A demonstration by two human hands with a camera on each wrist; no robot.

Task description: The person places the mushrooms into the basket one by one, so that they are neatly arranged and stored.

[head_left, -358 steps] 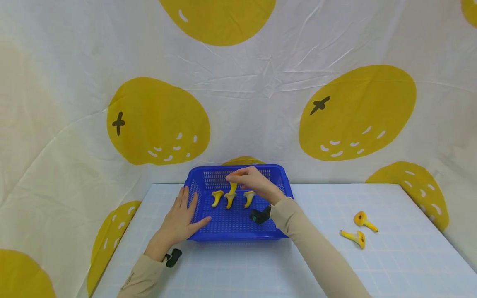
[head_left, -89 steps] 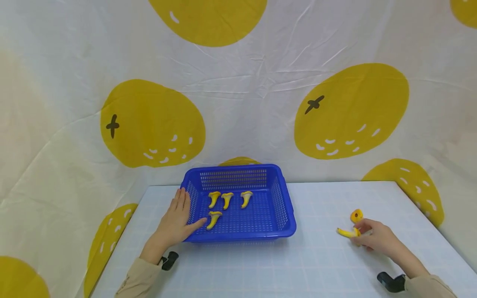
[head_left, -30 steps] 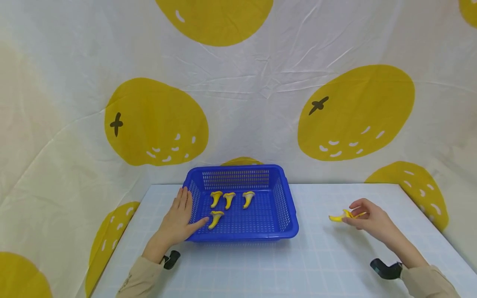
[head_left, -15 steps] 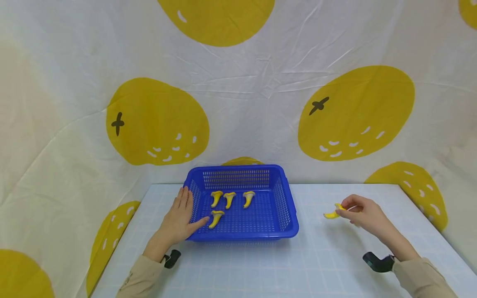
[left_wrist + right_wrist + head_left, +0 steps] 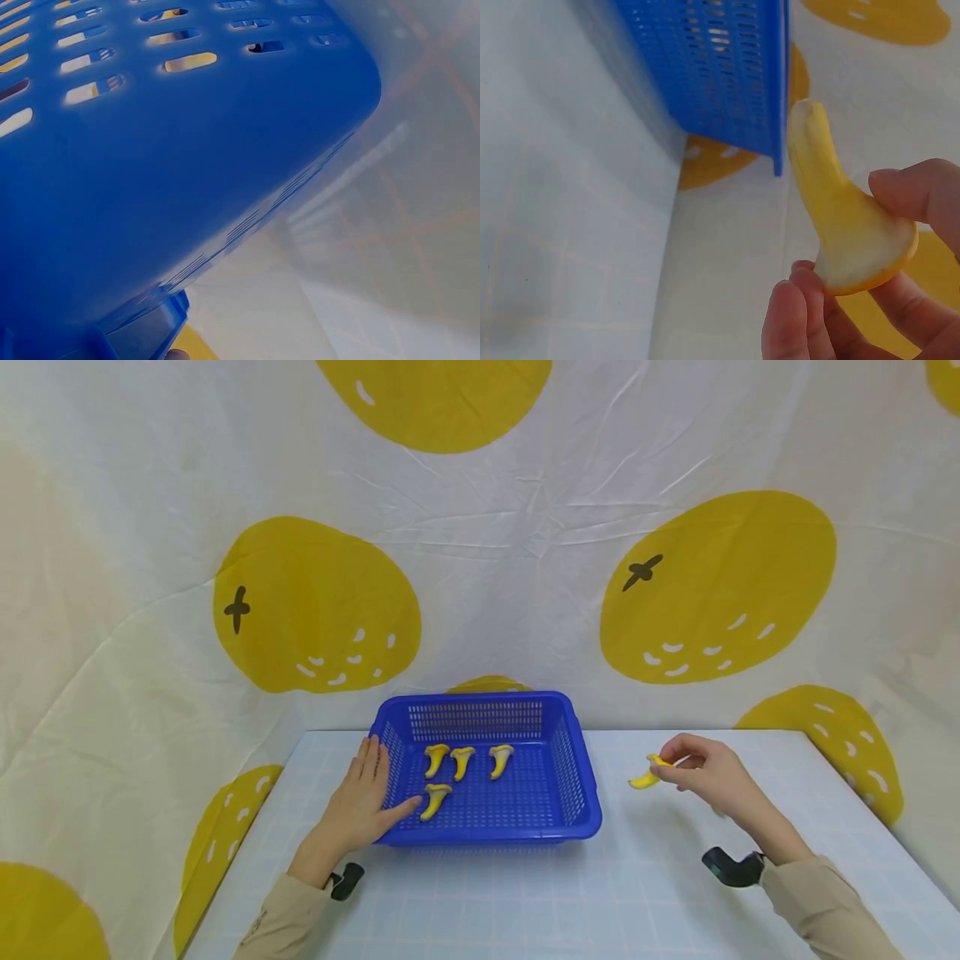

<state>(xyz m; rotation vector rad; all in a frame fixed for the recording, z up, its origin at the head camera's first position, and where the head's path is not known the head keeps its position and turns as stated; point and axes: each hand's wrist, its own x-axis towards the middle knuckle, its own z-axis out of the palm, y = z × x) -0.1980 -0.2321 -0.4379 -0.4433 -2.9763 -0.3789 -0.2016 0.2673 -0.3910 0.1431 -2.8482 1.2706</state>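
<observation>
My right hand pinches a yellow chanterelle mushroom by its flared cap, above the table to the right of the blue basket. The stem points left toward the basket. My left hand lies with straight fingers along the basket's left rim, thumb over the front corner. Inside the basket, three chanterelles stand in a back row, among them a pale-stemmed mushroom, and one front mushroom lies nearer me at the left. In the left wrist view, the basket's wall fills most of the picture.
Mostly hidden behind my right wrist, another chanterelle lies on the light checked table. A white cloth printed with yellow fruit hangs right behind the basket and along the sides.
Since the earliest frame, a chanterelle was put down at the basket's front left. My right hand then picked another off the table and carried it left. My left hand stayed on the rim.
</observation>
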